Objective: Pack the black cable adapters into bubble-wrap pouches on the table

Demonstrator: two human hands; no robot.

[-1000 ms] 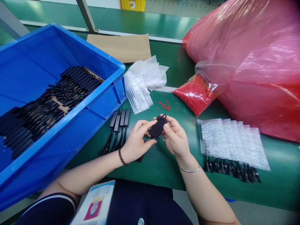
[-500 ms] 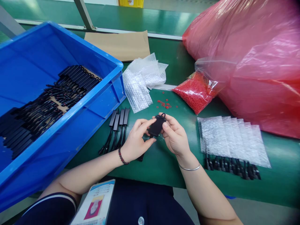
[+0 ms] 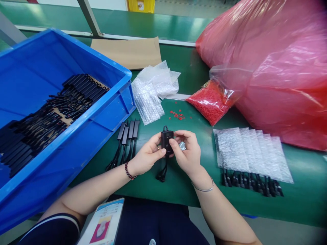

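Note:
A small black box with a loop on top and short cables below (image 3: 166, 141) is held upright over the green table between both hands. My left hand (image 3: 146, 153) grips its left side, thumb near the lower edge. My right hand (image 3: 187, 151) presses its thumb on the box's front, fingers behind it. A bit of shiny clear material (image 3: 182, 146) shows by my right hand's fingers; I cannot tell what it is. Several similar black boxes with cables (image 3: 131, 130) lie left of my hands. Small red rings (image 3: 180, 115) are scattered beyond them.
A blue bin (image 3: 102, 115) with rows of black boxes stands at left. Empty bubble bags (image 3: 150, 98) and cardboard (image 3: 127, 52) lie behind. A clear bag of red rings (image 3: 211, 102) rests against a big pink bag (image 3: 281, 75). Filled bubble bags (image 3: 237, 149) overlap at right.
The black box has turned from tilted to nearly upright and moved slightly left and down; its marked face and cables now show. My right thumb has shifted onto its front.

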